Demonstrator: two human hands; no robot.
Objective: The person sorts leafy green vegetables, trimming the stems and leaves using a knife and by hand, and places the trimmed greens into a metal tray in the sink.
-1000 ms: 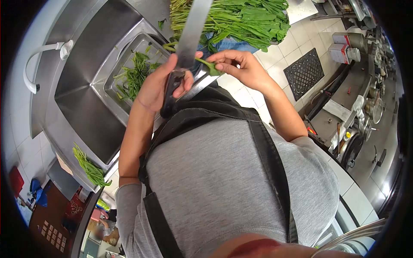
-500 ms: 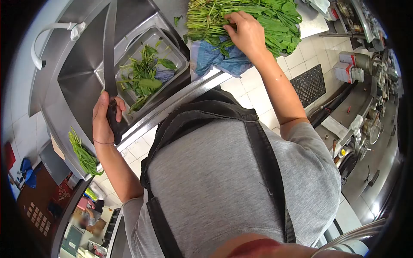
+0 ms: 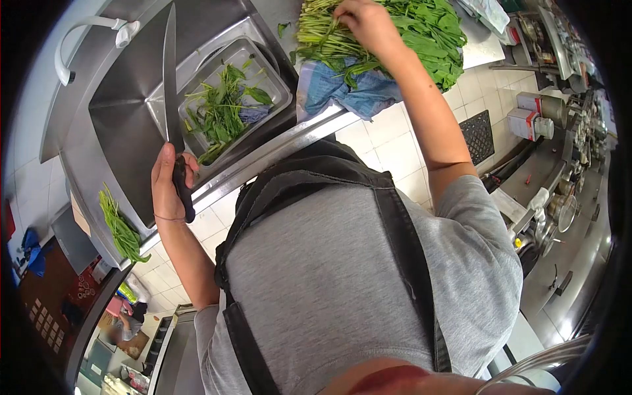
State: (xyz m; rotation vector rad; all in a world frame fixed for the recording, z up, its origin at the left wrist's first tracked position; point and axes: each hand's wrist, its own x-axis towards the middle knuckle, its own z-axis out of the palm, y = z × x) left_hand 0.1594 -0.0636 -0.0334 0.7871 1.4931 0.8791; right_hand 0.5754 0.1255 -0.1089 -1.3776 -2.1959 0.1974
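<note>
My left hand (image 3: pixel 168 183) is closed round the black handle of a long knife (image 3: pixel 170 79), its blade pointing up over the sink. On the counter lies a big pile of leafy greens (image 3: pixel 431 43), stems to the left and leaves to the right. My right hand (image 3: pixel 374 27) rests over the stem side, fingers bent and pinched at the stems; the fingertips are partly hidden. Under the near edge of the pile, a blue cloth (image 3: pixel 322 92) hangs toward the counter's rim. Loose leaves (image 3: pixel 224 112) lie in a metal tray (image 3: pixel 282 104) in the sink.
The steel sink (image 3: pixel 122 125) has a white faucet (image 3: pixel 62 66) at its far left. A small bunch of greens (image 3: pixel 120 227) lies on the left counter end. A black floor mat (image 3: pixel 477 137) and a cooking counter are to the right. Another person (image 3: pixel 130 326) is at lower left.
My right hand has shifted up and slightly left over the stems, its fingers now lower-curled. The knife stays in my left hand, its blade turned slightly. The whole view has shifted a little.
</note>
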